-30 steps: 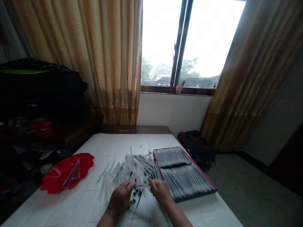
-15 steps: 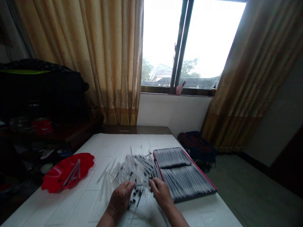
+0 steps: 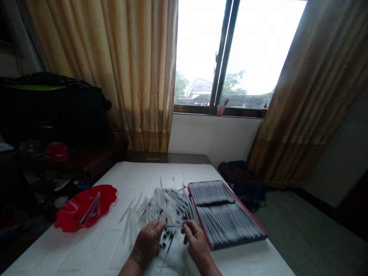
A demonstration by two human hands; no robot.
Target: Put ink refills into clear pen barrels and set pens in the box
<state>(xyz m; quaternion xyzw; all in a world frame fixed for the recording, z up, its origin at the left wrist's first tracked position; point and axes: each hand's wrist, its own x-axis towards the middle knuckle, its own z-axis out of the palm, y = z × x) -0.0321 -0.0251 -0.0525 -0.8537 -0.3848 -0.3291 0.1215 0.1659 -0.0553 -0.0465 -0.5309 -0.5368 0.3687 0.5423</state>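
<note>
My left hand (image 3: 148, 241) pinches one end of a thin pale tube (image 3: 173, 225) at the bottom centre. The tube's other end meets the fingertips of my right hand (image 3: 196, 239), whose fingers are bent around it. Just beyond both hands lies a loose pile of clear tubes (image 3: 155, 203), some with dark parts. Small black caps (image 3: 164, 245) are scattered between my hands. To the right is a red-edged box (image 3: 227, 211) holding two rows of similar tubes with dark ends.
A red scalloped plate (image 3: 67, 209) with a few tubes in it rests on the left of the white table (image 3: 94, 249). Dark shelving with a red tin (image 3: 57, 151) stands at the left. Folded cloth (image 3: 244, 176) lies beyond the table's right edge.
The view has shifted slightly, so most things appear a little further right. The fingers of my right hand have changed their bend at the tube's end.
</note>
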